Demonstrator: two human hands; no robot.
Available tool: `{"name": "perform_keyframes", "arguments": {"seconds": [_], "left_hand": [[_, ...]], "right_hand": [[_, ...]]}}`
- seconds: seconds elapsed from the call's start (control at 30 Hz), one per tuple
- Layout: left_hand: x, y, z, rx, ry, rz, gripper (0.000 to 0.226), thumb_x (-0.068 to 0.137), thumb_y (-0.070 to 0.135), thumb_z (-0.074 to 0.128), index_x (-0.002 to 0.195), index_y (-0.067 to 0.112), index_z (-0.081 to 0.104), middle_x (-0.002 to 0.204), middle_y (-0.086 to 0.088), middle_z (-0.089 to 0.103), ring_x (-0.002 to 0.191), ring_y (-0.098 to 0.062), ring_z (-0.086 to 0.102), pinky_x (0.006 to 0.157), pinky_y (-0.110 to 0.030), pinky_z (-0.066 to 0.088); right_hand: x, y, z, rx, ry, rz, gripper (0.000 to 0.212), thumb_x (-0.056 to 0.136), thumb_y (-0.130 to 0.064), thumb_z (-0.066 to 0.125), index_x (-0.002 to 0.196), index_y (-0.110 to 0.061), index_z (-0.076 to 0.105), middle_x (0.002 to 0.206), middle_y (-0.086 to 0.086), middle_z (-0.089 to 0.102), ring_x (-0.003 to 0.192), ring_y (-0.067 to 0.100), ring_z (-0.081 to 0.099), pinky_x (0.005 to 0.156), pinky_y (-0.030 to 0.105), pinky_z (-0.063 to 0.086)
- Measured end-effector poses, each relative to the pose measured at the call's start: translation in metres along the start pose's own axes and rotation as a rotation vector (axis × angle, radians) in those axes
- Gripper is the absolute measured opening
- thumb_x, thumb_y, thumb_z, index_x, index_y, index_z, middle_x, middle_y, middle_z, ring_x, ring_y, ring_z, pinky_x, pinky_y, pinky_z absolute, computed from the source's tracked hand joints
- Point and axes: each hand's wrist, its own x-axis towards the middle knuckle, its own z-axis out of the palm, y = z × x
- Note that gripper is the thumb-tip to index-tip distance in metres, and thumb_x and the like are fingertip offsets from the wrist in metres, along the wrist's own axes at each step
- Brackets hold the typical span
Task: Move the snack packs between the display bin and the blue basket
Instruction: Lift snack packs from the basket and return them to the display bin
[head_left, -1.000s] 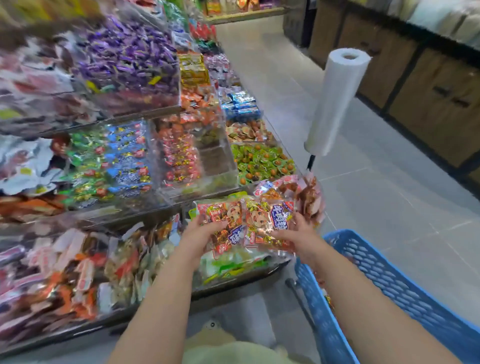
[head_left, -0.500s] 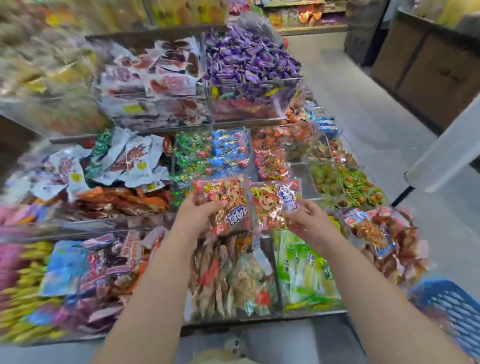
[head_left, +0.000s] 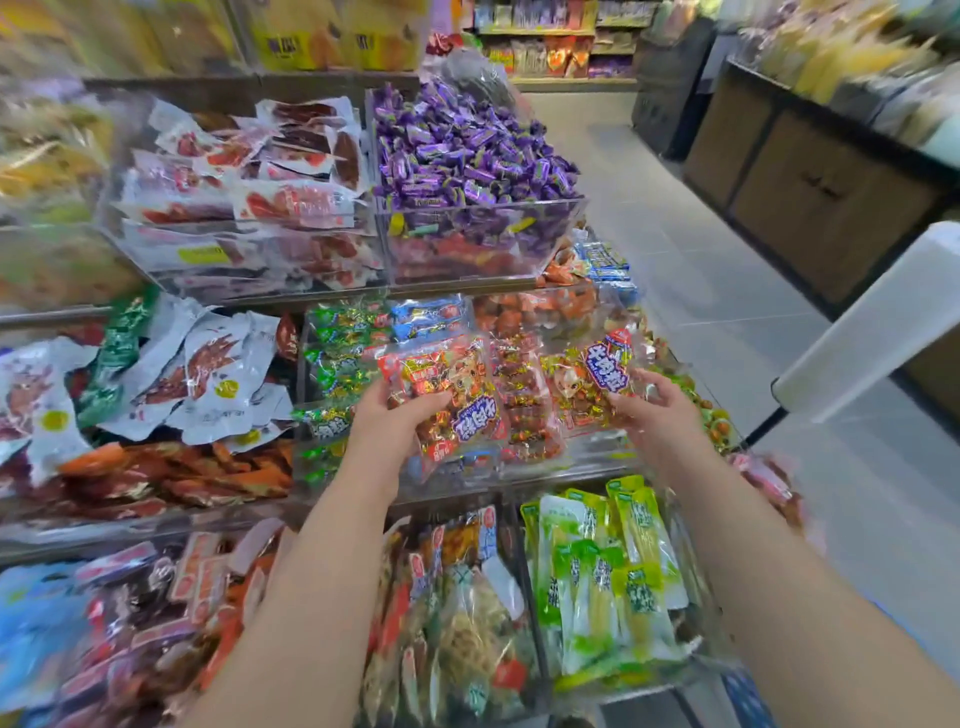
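My left hand (head_left: 396, 422) gripped one snack pack (head_left: 448, 396), thumb across its front. My right hand (head_left: 655, 410) pinched a second pack (head_left: 592, 378) by its lower edge. Both were above the middle-tier display bin (head_left: 519, 463).

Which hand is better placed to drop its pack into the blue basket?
Probably the right hand, holding the right snack pack: the blue basket shows at the lower right, beside that arm. The left hand, gripping the left snack pack, would have to cross over.

Shopper's arms in close-up: the left hand (head_left: 392, 423) and right hand (head_left: 662, 415) are bare, and the slender forearms (head_left: 317, 582) are unsleeved from wrist to frame edge.
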Motion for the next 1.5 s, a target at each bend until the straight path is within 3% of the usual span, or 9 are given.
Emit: {"name": "perform_keyframes", "arguments": {"seconds": [0.2,0.3,0.43,0.6,0.73,0.8,0.97,1.3,1.5], "left_hand": [[0.028,0.007,0.034,-0.007,0.08,0.015,0.068,0.071,0.024,0.082,0.13,0.02,0.049,0.12,-0.006,0.064,0.101,-0.032,0.066,0.085,-0.051,0.054],[0.04,0.009,0.052,-0.029,0.136,0.039,0.056,0.072,0.019,0.081,0.121,0.02,0.053,0.112,-0.006,0.067,0.092,-0.026,0.07,0.066,-0.037,0.057],[0.052,0.012,0.069,-0.08,0.228,0.09,0.042,0.076,0.013,0.077,0.111,0.023,0.057,0.107,-0.009,0.068,0.09,-0.032,0.068,0.062,-0.034,0.053],[0.064,0.013,0.069,-0.157,0.308,0.094,0.039,0.077,0.009,0.075,0.109,0.019,0.056,0.106,-0.014,0.067,0.081,-0.033,0.066,0.041,-0.024,0.049],[0.079,0.01,0.056,-0.157,0.317,0.091,0.035,0.076,0.007,0.075,0.102,0.026,0.06,0.093,-0.003,0.072,0.074,-0.024,0.071,0.052,-0.033,0.056],[0.086,0.012,0.05,-0.152,0.307,0.085,0.035,0.076,0.008,0.075,0.101,0.028,0.061,0.086,0.002,0.073,0.068,-0.019,0.072,0.045,-0.029,0.053],[0.102,0.018,0.045,-0.194,0.25,0.085,0.05,0.062,0.012,0.078,0.108,0.02,0.06,0.092,-0.003,0.074,0.077,-0.022,0.073,0.052,-0.032,0.057],[0.115,0.008,0.041,-0.173,0.209,-0.02,0.068,0.058,0.018,0.078,0.121,0.014,0.055,0.105,-0.008,0.072,0.089,-0.027,0.071,0.06,-0.035,0.059],[0.118,0.007,0.038,-0.191,0.201,-0.034,0.059,0.056,0.02,0.079,0.111,0.018,0.058,0.102,-0.006,0.073,0.094,-0.031,0.07,0.075,-0.047,0.058]], "right_hand": [[0.062,-0.029,-0.013,-0.422,-0.112,-0.1,0.035,0.075,-0.012,0.076,0.094,-0.037,0.062,0.091,-0.006,0.059,0.077,0.013,0.061,0.067,0.03,0.052],[0.097,-0.039,-0.014,-0.47,-0.178,-0.153,0.032,0.076,-0.007,0.075,0.092,-0.032,0.062,0.093,-0.006,0.063,0.081,0.012,0.061,0.076,0.034,0.053],[0.136,-0.046,0.004,-0.566,-0.211,-0.223,0.031,0.072,-0.006,0.078,0.087,-0.025,0.059,0.099,-0.001,0.065,0.088,0.013,0.06,0.077,0.026,0.047],[0.173,-0.037,0.04,-0.513,-0.302,-0.142,0.032,0.074,-0.003,0.076,0.082,-0.024,0.053,0.107,0.004,0.064,0.092,0.019,0.06,0.076,0.035,0.053],[0.197,-0.026,0.067,-0.354,-0.312,-0.077,0.032,0.079,-0.002,0.071,0.081,-0.025,0.049,0.096,-0.003,0.061,0.08,0.009,0.057,0.052,0.015,0.044],[0.205,-0.024,0.077,-0.29,-0.288,-0.028,0.032,0.08,0.0,0.069,0.084,-0.025,0.049,0.09,-0.004,0.061,0.074,0.006,0.056,0.046,0.009,0.043],[0.221,-0.013,0.096,-0.197,-0.35,0.017,0.029,0.083,0.005,0.062,0.085,-0.021,0.048,0.092,0.002,0.057,0.081,0.015,0.053,0.069,0.025,0.044],[0.225,0.014,0.108,-0.108,0.032,0.077,0.02,0.083,-0.013,0.064,0.09,-0.02,0.047,0.08,-0.005,0.051,0.066,0.009,0.049,0.056,0.019,0.04],[0.23,0.025,0.1,-0.337,-0.102,-0.008,0.016,0.091,-0.035,0.058,0.103,-0.024,0.058,0.091,-0.015,0.059,0.083,0.004,0.055,0.063,0.015,0.038]]}}
